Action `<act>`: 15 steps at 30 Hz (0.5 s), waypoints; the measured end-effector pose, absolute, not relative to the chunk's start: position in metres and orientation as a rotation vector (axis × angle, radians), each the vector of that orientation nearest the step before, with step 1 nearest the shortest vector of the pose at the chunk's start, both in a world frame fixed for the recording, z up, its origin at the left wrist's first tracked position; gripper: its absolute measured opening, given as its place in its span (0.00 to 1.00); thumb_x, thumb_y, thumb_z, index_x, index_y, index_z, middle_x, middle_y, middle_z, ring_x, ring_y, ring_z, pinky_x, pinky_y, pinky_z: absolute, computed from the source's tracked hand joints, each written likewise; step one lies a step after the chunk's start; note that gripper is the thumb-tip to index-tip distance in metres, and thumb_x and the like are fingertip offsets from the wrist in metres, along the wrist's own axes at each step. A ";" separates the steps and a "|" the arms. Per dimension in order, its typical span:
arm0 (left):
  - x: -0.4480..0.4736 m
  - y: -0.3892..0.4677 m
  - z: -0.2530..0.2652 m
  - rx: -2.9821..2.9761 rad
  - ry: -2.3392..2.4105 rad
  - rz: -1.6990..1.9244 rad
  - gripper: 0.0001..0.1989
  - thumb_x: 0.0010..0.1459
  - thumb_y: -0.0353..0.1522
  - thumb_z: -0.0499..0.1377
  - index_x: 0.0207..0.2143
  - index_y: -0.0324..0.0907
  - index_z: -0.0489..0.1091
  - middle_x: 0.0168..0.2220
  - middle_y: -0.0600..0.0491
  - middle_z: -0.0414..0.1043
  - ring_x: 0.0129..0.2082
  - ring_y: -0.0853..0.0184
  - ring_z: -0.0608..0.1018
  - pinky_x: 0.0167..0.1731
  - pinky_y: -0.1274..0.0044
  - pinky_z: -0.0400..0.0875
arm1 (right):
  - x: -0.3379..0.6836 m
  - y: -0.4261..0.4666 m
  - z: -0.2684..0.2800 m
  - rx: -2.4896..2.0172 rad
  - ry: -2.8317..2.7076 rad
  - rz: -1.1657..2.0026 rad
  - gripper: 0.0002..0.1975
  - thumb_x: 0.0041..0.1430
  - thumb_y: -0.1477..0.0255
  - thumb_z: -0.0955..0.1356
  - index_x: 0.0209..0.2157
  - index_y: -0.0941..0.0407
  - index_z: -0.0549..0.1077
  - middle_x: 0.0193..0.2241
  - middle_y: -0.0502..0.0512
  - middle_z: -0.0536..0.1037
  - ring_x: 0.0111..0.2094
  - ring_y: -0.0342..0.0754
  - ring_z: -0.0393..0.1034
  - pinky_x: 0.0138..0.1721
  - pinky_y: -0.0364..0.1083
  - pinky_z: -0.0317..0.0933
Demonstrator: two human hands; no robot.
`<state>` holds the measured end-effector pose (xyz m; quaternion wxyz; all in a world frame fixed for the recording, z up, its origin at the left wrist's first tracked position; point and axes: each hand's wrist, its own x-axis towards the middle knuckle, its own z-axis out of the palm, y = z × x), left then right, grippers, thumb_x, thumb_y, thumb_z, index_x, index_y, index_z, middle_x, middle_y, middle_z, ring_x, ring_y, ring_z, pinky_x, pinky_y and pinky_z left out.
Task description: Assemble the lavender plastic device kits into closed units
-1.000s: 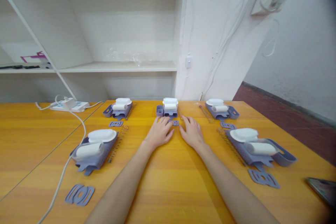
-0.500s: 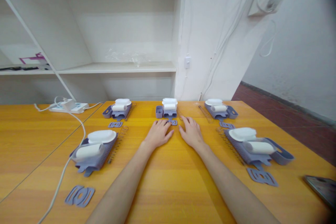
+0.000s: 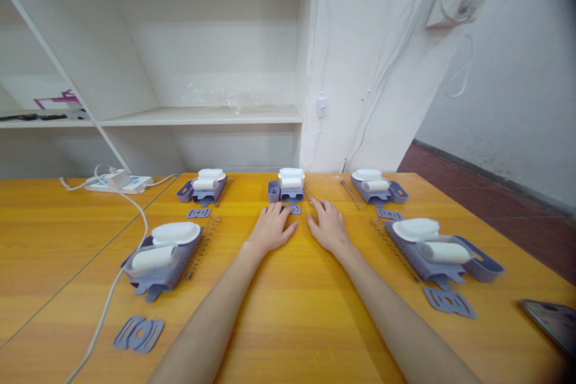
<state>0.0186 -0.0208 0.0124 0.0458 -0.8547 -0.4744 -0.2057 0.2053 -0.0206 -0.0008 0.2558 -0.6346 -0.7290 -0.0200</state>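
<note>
Bright overall, dark right-hand corners

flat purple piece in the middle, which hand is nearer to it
Left. The left hand is at the left end of the flat purple piece, partly hiding it; contact is unclear. The right hand lies to its right, across a visible gap.

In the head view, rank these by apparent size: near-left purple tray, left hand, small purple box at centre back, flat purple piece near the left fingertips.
1. Near-left purple tray, helped by nearness
2. Left hand
3. Small purple box
Unranked: flat purple piece, partly hidden.
</note>
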 end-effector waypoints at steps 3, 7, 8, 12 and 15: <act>0.018 -0.021 0.013 -2.608 -1.457 -0.638 0.20 0.60 0.44 0.48 0.50 0.46 0.63 0.47 0.47 0.63 0.48 0.59 0.66 0.48 0.67 0.61 | 0.205 -0.021 0.000 -1.741 -1.981 -0.041 0.24 0.59 0.66 0.60 0.57 0.54 0.60 0.49 0.61 0.67 0.50 0.54 0.60 0.50 0.50 0.52; 0.018 -0.022 0.012 -2.609 -1.459 -0.637 0.20 0.60 0.44 0.48 0.50 0.47 0.63 0.47 0.47 0.62 0.49 0.59 0.66 0.48 0.67 0.61 | 0.204 -0.023 0.003 -1.707 -1.992 -0.095 0.24 0.59 0.66 0.61 0.57 0.53 0.61 0.53 0.62 0.63 0.52 0.55 0.58 0.51 0.51 0.51; 0.018 -0.022 0.012 -2.610 -1.458 -0.634 0.20 0.60 0.44 0.48 0.51 0.47 0.63 0.47 0.47 0.62 0.49 0.59 0.66 0.48 0.67 0.61 | 0.204 -0.025 0.004 -1.678 -2.010 -0.120 0.23 0.59 0.66 0.61 0.56 0.52 0.62 0.54 0.62 0.62 0.53 0.55 0.56 0.52 0.52 0.50; 0.018 -0.021 0.012 -2.616 -1.454 -0.620 0.21 0.60 0.45 0.47 0.52 0.47 0.62 0.48 0.47 0.62 0.49 0.59 0.66 0.48 0.66 0.61 | 0.201 -0.029 0.007 -1.572 -2.115 -0.169 0.18 0.59 0.65 0.62 0.51 0.47 0.69 0.56 0.59 0.60 0.55 0.55 0.53 0.55 0.54 0.45; 0.018 -0.021 0.011 -2.615 -1.451 -0.622 0.21 0.61 0.45 0.46 0.52 0.47 0.62 0.48 0.46 0.62 0.49 0.59 0.66 0.48 0.66 0.61 | 0.200 -0.031 0.008 -1.576 -2.138 -0.161 0.17 0.59 0.63 0.63 0.49 0.46 0.71 0.56 0.59 0.59 0.56 0.55 0.52 0.55 0.56 0.43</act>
